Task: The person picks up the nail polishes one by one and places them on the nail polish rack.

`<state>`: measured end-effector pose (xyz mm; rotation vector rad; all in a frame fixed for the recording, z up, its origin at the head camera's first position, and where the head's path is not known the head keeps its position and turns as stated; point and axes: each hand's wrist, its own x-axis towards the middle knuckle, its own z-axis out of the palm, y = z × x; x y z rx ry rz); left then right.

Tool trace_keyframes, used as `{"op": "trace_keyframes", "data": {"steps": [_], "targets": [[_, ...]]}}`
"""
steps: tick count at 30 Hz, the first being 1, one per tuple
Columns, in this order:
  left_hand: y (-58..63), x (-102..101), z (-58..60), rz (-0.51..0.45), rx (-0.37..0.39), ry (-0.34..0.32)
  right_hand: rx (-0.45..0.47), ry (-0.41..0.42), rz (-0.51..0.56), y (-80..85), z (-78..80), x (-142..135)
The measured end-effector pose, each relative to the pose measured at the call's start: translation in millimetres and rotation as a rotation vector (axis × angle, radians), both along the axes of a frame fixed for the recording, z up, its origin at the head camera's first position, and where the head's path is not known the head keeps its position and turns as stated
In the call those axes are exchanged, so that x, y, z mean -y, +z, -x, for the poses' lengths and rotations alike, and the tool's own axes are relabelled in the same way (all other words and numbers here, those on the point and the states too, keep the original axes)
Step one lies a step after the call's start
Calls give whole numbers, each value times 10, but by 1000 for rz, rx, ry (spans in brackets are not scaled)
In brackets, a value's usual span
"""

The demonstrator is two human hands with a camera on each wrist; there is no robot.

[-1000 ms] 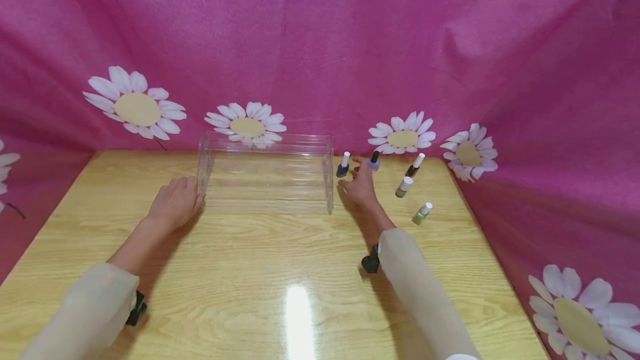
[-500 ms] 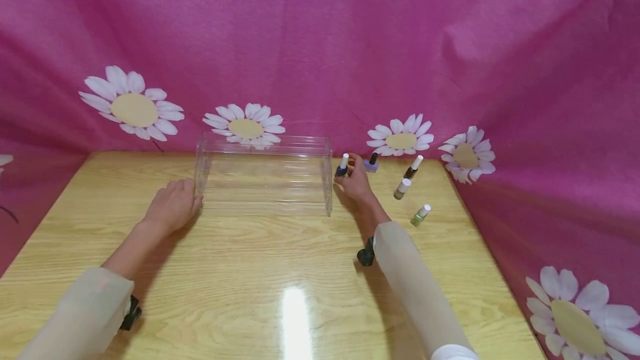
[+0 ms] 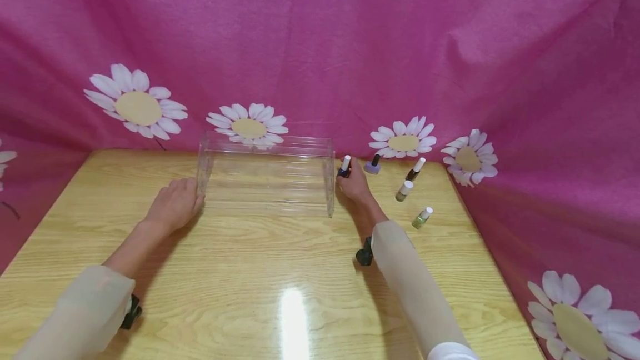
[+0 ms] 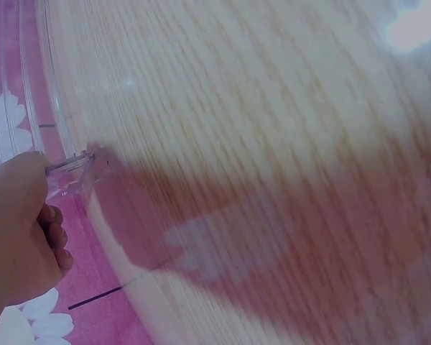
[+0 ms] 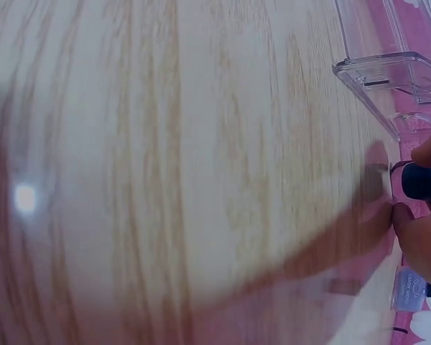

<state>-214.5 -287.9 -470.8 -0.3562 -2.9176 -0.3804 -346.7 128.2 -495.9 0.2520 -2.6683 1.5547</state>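
Observation:
A clear plastic tiered rack [image 3: 270, 152] stands at the back of the wooden table. My left hand [image 3: 175, 204] holds its left end; in the left wrist view its fingers curl by the rack's edge [image 4: 70, 164]. Just right of the rack, my right hand [image 3: 357, 184] pinches a dark blue nail polish bottle [image 3: 343, 172] with a white cap, upright. The right wrist view shows thumb and finger on either side of that dark blue bottle [image 5: 421, 181]. A lilac nail polish bottle [image 3: 372, 168] with a black cap stands just right of the right hand.
Further right stand a dark brown polish bottle [image 3: 413, 173], an olive-toned one [image 3: 402, 193] and a green one [image 3: 419, 220], all white-capped. A pink daisy-print cloth [image 3: 320, 60] hangs behind and beside the wooden table [image 3: 240, 293].
My right hand has shifted slightly left, away from the lilac bottle, and has closed on the dark blue bottle. The left hand stays at the rack's left end.

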Motion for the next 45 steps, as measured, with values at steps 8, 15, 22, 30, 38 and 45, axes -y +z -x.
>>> {"op": "trace_keyframes", "data": {"steps": [8,15,22,30,38,45], "targets": [[4,-16,15,-1,-17,0,-16,-46,26,-22,-51,-40],[9,-14,0,6,-14,6,-61,-91,66,-56,-108,-83],[9,-13,0,9,-2,11,-35,-114,153,67,-168,-121],[28,-14,-1,3,42,20,-206,-96,110,373,-123,-105],[52,-9,-4,-3,37,26,-370,3,33,672,-154,145],[42,-15,-6,-3,53,29,-408,107,85,833,-202,447]]}}
